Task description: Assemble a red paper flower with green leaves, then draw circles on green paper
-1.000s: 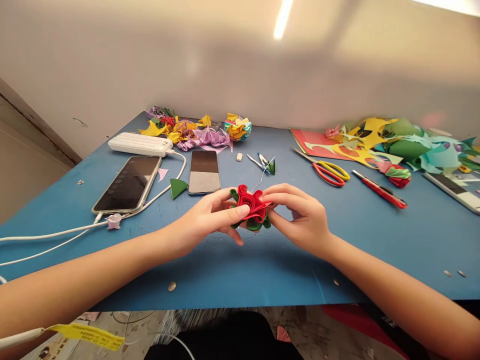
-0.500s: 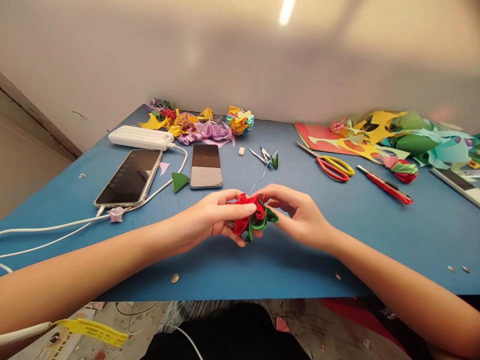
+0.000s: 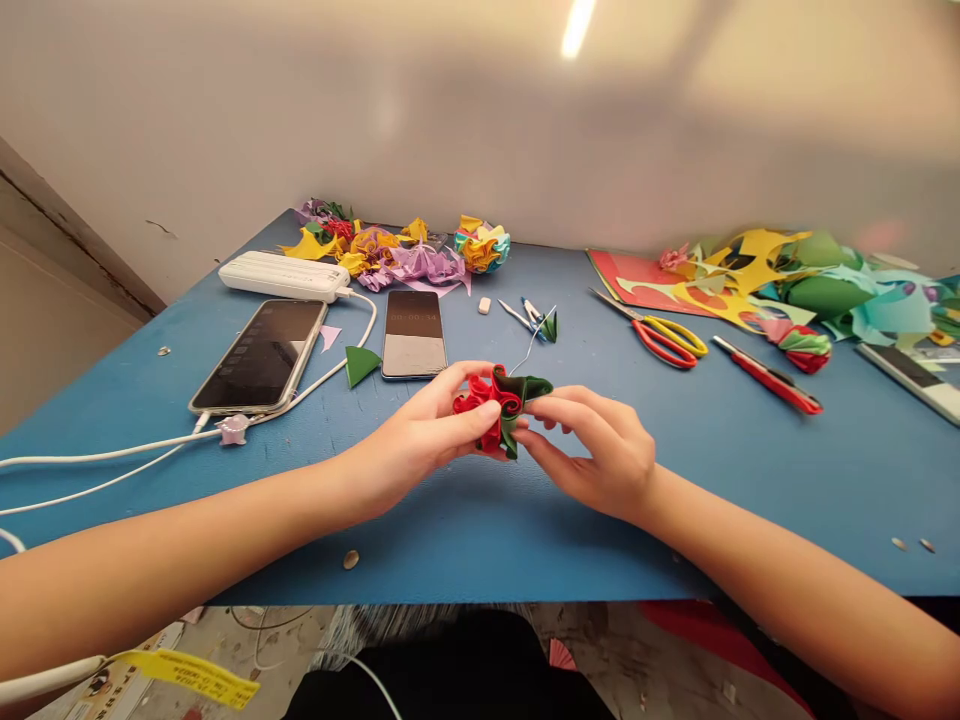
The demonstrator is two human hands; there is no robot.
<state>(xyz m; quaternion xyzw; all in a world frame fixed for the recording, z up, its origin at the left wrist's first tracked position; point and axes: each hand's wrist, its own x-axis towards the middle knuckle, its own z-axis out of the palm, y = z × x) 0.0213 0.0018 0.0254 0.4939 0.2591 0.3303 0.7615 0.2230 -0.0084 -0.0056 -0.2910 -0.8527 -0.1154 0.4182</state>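
Note:
A ruffled red and green paper flower (image 3: 491, 405) is held above the blue table (image 3: 675, 440), near its front. My left hand (image 3: 442, 415) grips it from the left, thumb across the front and fingers behind. From the right, my right hand (image 3: 592, 440) pinches the green edge between thumb and fingertips. A thin white wire or thread (image 3: 534, 340) runs up behind the flower to a compass (image 3: 529, 318) and a small folded green piece (image 3: 550, 328). A green paper wedge (image 3: 361, 365) lies left of the hands.
Two phones (image 3: 414, 335), a white power bank (image 3: 283, 275) and cables occupy the left. Scissors (image 3: 660, 335) and a red utility knife (image 3: 769, 375) lie right. Paper scraps (image 3: 757, 265) and a crumpled paper ball (image 3: 481, 245) sit along the wall. A small eraser (image 3: 484, 305) lies mid-table.
The flower has turned in my hands, its green edge now facing up and right. My right hand has shifted slightly down and from around the flower to a pinch at its edge.

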